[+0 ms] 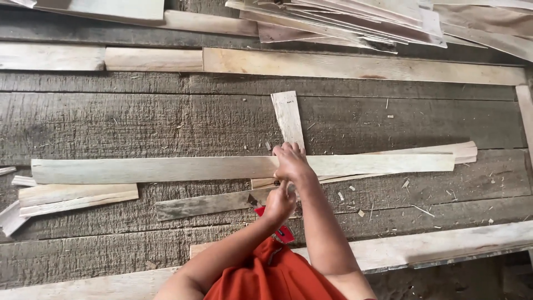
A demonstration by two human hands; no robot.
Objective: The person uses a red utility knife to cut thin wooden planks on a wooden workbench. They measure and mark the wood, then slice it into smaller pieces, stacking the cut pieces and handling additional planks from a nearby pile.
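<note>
On long slat (166, 168) — right hand (290, 164) fingers flat; left hand (279, 204) fisted.

A long slat (166, 168) lies crosswise on the plank floor (139, 122), a short slat (288, 118) standing across its far side; stacked boards (355, 22) sit beyond, offcuts (72, 197) at left.

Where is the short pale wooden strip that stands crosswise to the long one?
In the head view, the short strip lies near the centre of the plank table, running away from the right hand, which presses the long strip.
</note>
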